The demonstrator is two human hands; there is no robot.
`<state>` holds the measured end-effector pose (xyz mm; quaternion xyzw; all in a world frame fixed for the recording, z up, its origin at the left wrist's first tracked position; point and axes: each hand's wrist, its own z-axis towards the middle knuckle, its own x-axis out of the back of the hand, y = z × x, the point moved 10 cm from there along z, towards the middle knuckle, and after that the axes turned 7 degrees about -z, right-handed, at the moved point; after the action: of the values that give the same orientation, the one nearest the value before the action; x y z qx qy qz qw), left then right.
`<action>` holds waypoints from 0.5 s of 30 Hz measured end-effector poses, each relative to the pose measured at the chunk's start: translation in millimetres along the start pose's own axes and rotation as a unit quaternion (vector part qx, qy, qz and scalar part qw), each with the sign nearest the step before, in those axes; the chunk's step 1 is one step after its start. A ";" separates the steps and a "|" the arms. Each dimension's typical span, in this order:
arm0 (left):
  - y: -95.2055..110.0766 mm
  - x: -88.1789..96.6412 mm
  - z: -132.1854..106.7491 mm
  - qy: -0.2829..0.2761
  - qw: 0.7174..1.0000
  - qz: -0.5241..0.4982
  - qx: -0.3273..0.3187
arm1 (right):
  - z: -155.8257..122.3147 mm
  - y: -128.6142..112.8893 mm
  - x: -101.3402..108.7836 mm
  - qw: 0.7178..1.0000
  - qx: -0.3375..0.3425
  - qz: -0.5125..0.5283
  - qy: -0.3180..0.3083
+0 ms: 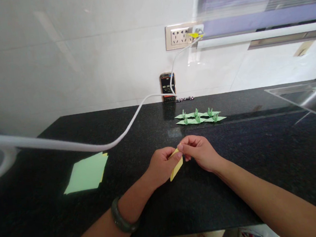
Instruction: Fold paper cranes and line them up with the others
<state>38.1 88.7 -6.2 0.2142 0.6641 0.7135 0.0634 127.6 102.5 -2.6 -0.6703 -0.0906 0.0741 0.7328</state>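
Note:
A folded piece of yellow paper (177,168) is held between my two hands above the dark countertop. My left hand (162,165) grips it from the left, thumb lying across its upper part. With thumb and fingertips, my right hand (197,150) pinches its top corner. The fingers partly hide the paper's upper end. Beyond my hands stand several green folded paper cranes (199,119) in two rows. To the left lies a stack of green paper sheets (87,173), with a yellow edge showing beneath.
A phone (168,87) showing a timer leans against the tiled wall, a beaded string (185,99) beside it. A white cable (115,141) runs from the wall socket (180,36) across the left side. A metal sink (315,96) is at the right.

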 end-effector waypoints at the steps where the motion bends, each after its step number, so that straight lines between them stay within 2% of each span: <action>1: 0.0 -0.8 0.0 -0.004 1.000 0.000 -0.001 | 0.4 -0.3 1.2 1.000 0.003 0.001 0.007; 5: -2.0 -3.6 0.3 -0.017 1.000 -0.022 0.001 | 2.8 0.2 7.0 0.999 0.012 0.017 0.033; 8: -5.7 -4.2 0.6 -0.016 0.998 -0.052 0.013 | 3.6 2.0 5.1 1.000 0.006 0.021 0.018; 12: -5.1 -6.9 1.4 -0.015 0.988 -0.152 0.015 | 2.4 1.3 1.2 1.000 0.001 0.003 -0.005; 15: -2.8 -8.7 2.3 -0.013 0.974 -0.226 0.011 | 1.9 -0.7 5.5 1.000 0.007 0.002 0.015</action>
<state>46.3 87.9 -10.7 0.0688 0.7022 0.6705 0.2295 132.5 105.6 -1.6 -0.6664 -0.0778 0.0665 0.7386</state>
